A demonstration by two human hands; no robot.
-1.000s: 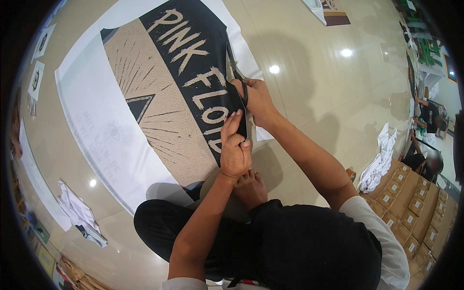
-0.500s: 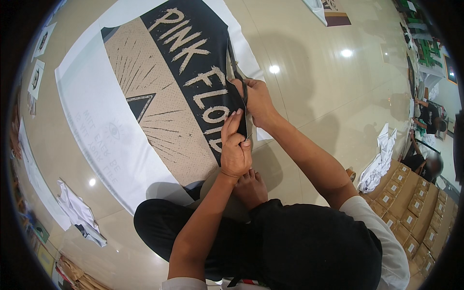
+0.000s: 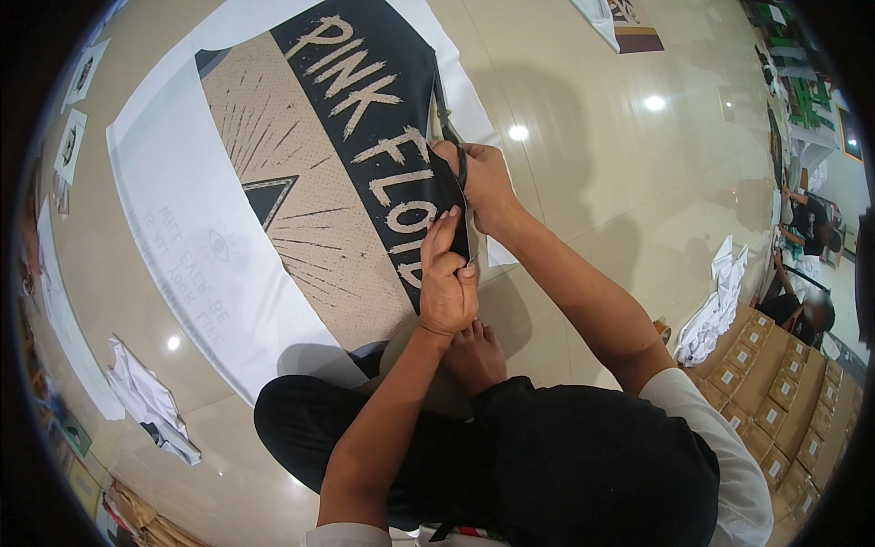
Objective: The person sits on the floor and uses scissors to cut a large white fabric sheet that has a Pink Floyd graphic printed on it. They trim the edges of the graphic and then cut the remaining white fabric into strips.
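Head view: the person sits cross-legged on a glossy tiled floor, and a large printed sheet, black and tan with pale block lettering and a triangle motif on a white backing, spreads from the centre toward the upper left of the frame; the left hand, just below centre, is closed in a pinch on the sheet's black right edge, thumb and fingers pressed together on it; the right hand, slightly above and to the right, is curled shut around what look like scissors, whose dark slim body runs along that same edge, though the blades' opening cannot be told.

To do this well, I judge the pinching hand should keep the edge taut and lifted just clear of the floor, close to the cutting point; the tool should follow the border of the black print.

Lower left, crumpled white offcuts lie on the floor; at the right edge, rows of brown cardboard boxes and more white scraps sit well apart from the work.
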